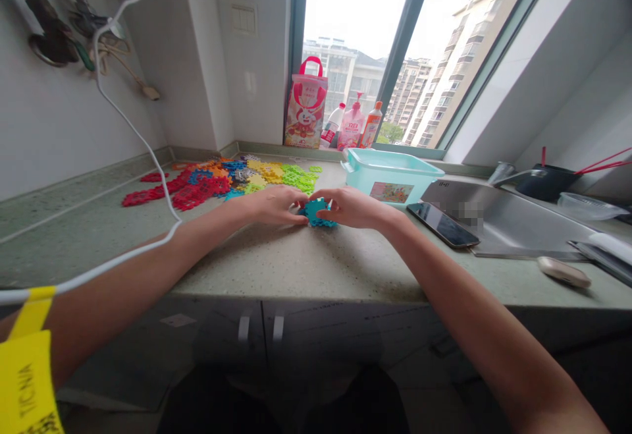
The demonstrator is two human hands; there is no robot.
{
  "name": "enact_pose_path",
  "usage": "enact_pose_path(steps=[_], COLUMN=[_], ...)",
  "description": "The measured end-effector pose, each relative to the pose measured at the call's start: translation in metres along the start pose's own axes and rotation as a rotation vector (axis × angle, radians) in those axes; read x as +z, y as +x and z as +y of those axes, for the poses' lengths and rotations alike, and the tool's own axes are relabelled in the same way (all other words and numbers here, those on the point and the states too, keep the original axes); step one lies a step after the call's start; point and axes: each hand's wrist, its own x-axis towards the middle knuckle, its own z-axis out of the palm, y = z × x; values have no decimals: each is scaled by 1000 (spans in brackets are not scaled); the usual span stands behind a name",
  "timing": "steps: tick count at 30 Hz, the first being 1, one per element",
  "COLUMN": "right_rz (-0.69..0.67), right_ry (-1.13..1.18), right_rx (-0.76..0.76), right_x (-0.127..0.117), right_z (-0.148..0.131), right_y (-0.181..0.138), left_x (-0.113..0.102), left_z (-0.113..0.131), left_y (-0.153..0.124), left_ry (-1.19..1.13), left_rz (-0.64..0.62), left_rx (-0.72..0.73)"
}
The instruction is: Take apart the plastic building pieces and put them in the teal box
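Both hands meet on the green speckled countertop [306, 263] around a small cluster of blue interlocking plastic pieces [316, 213]. My left hand [271, 205] pinches the cluster from the left, fingers curled. My right hand [351, 207] grips it from the right, fingers closed over its top. Behind them lies a spread pile of flat building pieces [222, 180] in red, orange, blue, yellow and green.
A turquoise lidded box [390, 174] stands behind my right hand. A dark phone [442, 224] lies at the edge of a steel sink [513, 223]. Bottles and a pink bag [306, 105] line the windowsill. A white cable [148, 151] hangs across the left.
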Motion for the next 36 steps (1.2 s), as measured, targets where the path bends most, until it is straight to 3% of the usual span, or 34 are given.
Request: enact_pose_path(steps=[14, 36], right_rz=[-17, -9], right_ry=[-46, -47], right_rx=[-15, -18], right_x=[1, 0], right_z=[-5, -6], right_y=[-5, -5], left_x=[-4, -4], left_z=[12, 10], left_y=[1, 0], left_ry=[61, 83], left_rz=[-35, -54], left_rx=[-14, -17])
